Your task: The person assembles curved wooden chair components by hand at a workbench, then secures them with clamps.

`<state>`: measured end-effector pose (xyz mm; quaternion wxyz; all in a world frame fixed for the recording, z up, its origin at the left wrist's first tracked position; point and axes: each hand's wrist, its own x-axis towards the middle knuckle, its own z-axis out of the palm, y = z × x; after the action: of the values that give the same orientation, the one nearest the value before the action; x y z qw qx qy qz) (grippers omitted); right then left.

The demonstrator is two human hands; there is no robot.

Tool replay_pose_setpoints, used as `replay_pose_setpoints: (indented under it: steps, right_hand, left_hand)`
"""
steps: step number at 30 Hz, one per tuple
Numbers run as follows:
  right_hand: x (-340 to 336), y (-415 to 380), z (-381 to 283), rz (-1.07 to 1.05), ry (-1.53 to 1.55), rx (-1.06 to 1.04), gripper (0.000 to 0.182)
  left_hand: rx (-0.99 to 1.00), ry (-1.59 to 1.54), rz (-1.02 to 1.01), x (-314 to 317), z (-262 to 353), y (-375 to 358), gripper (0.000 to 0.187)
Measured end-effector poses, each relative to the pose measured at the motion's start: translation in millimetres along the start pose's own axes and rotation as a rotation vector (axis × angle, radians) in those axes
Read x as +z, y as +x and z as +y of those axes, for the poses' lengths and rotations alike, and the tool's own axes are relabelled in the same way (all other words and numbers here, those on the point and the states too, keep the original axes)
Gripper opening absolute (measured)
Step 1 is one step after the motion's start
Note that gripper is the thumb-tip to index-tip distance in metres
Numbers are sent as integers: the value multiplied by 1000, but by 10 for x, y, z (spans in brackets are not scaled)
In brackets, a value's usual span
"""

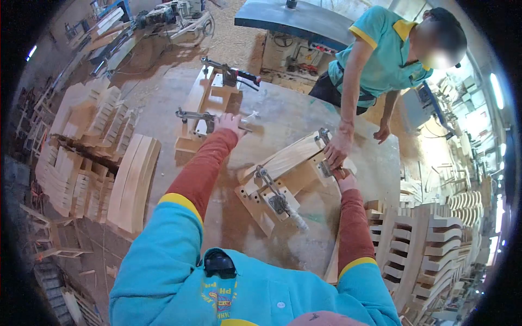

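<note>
My left hand [229,124] is closed around the handle end of a metal toggle clamp [196,115] on the left wooden jig [187,142]. Another toggle clamp [223,73] with a dark handle sits at that jig's far end. On my right, my right hand [346,181] grips the handle of a toggle clamp [324,167] on the second jig [255,209]; its fingers are partly hidden. A pale wooden workpiece [291,155] lies in this jig, under a nearer toggle clamp [270,187]. A co-worker's hand [339,145] reaches onto the same far clamp, just beyond my fingers.
Both jigs rest on a worn worktable [217,233]. Curved wooden pieces [133,185] are stacked at the left, and more stacked parts [408,250] stand at the right. The co-worker [386,54] leans over the far right edge. A machine table [293,22] stands behind.
</note>
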<state>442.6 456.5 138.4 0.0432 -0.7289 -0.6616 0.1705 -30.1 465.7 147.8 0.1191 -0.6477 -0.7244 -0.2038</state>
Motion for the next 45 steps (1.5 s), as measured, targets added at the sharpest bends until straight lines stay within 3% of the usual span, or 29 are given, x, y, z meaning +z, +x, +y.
replay_pose_setpoints:
  steps: [2,6,9,12,15,17,19,21,24,25,26,28,31,34,35,38,41,43,45]
  right_hand:
    - [129,173,256,-45,-33,99,63]
    - [-67,-353,278,406,291,-138,65]
    - [-235,-1051,-66,595,598,-51,60]
    - [-379,-1608,-450,510,885,-127,57]
    - [-262,-1773,-564,422,967,-220,54]
    - [-333,-1982,-986,402,931,-327,53]
    - [-364,-2161,-1416,279,900,-443,51]
    - [-151,-2131,-1752,100,1066,-527,51]
    - [152,-2051,-2111,287,532,-775,57]
    - [248,-2064,-2166,315,336,-841,59]
    - [362,-2121,-2214,90,344,-747,57]
    - [608,-2261,-2312,-346,370,-538,53]
    - [978,-2515,-2307,-390,483,-443,45]
    - [1145,-2754,-2126,-284,508,-462,39]
    - [1195,-2819,-2018,-238,539,-452,39]
    - [1243,-3030,-1587,-120,613,-394,39]
    - [1129,-3340,-1085,-53,647,-231,39]
    - [1052,-3563,-811,5,644,-86,39]
    - [966,-3716,-596,-103,1025,167,39]
  left_hand:
    - [-2,56,-92,91,-78,3,28]
    - [-18,-35,-166,161,-272,-50,20]
    - [6,-44,-175,2,-317,-239,15]
    - [30,-116,-179,-156,-353,-567,17]
    - [32,-140,-268,-490,-330,-1009,19]
    - [55,-151,-260,-731,-272,-1412,22]
    - [109,-180,-275,-958,-254,-1883,25]
    - [140,-226,-343,-1243,-193,-2373,29]
    - [124,-250,-458,-1786,-44,-3077,32]
    - [25,-355,-360,-2047,8,-3240,36]
    - [-72,-457,-255,-2234,27,-3363,39]
    - [-348,-253,66,-2328,-200,-3685,60]
    - [-875,-670,429,-1658,-680,-4149,81]
    - [-1096,-442,-31,-1795,-441,-4038,89]
    - [-1141,-480,-40,-1941,-309,-3937,82]
    - [-929,-681,-127,-1925,-218,-3992,80]
    - [-626,-725,-52,-1620,-1,-4009,81]
    - [-670,-949,-235,-1712,259,-3718,82]
    - [-480,-1037,-272,-1503,367,-3562,83]
